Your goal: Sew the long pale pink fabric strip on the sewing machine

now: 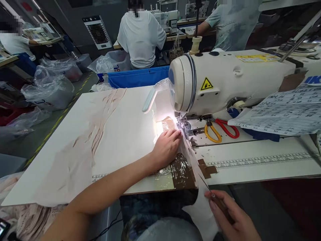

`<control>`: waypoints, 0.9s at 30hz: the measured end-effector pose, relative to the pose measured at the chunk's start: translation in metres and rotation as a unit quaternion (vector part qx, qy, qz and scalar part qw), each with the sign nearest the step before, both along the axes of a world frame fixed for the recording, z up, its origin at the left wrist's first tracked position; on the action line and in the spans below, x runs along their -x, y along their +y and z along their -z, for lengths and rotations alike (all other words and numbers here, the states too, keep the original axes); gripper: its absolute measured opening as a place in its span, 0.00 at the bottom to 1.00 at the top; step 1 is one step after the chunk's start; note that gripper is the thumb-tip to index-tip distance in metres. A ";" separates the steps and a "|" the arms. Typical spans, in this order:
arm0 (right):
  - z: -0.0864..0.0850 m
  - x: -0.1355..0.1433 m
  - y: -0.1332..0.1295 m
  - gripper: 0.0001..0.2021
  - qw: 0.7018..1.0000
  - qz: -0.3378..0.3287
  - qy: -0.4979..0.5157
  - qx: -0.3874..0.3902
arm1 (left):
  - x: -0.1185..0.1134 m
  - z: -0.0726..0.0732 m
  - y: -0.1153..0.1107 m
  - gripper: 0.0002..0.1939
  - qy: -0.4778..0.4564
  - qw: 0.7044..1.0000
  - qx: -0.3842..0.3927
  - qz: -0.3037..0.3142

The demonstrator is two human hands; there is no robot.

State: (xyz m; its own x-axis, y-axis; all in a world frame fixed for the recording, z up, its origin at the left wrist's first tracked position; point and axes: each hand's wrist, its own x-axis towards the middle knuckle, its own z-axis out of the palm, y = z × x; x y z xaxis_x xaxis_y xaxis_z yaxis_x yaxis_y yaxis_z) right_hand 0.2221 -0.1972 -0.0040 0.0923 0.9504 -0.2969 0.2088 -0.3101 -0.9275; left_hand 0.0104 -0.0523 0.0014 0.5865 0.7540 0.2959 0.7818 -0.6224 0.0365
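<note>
Under the lit needle area of a white sewing machine (240,77) runs a narrow strip of thin pale pink fabric (193,164), which drops over the table's front edge toward my lap. My left hand (167,147) is palm down beside the presser foot (184,125), fingers together and bent, tips on the strip's left side; its thumb is hidden. Below the edge, my right hand (232,214) grips an awl (220,204) by its brown handle, its thin metal point lying against the hanging fabric.
Scissors with yellow and red handles (220,130) lie right of the needle. Handwritten paper (281,110) hangs by the machine. Pale pink fabric (77,157) spreads across the table's left side. A printed ruler (255,162) runs along the front. Other people (141,36) sit at machines beyond.
</note>
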 end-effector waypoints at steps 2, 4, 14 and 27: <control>0.001 0.001 0.004 0.15 0.998 -0.010 0.045 0.033 | 0.003 -0.001 0.003 0.19 -0.018 1.000 0.008 -0.001; 0.003 0.002 0.007 0.15 0.988 -0.027 0.125 0.082 | 0.006 -0.002 0.005 0.20 -0.032 0.999 0.016 0.004; 0.019 0.015 -0.001 0.16 0.980 0.013 0.181 0.080 | 0.014 0.001 0.010 0.21 -0.062 0.997 0.011 0.038; -0.001 0.027 0.043 0.13 0.981 -0.028 -0.126 -0.146 | 0.006 -0.003 0.017 0.16 -0.028 0.999 0.025 -0.010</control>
State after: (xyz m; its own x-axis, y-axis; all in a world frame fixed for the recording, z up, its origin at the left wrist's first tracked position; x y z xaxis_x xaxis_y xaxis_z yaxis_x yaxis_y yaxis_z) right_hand 0.1950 -0.1541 -0.0030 0.0735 0.9972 0.0147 0.4510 -0.0201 -0.8923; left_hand 0.0046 -0.0352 0.0044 0.5540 0.7806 0.2893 0.7905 -0.6023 0.1111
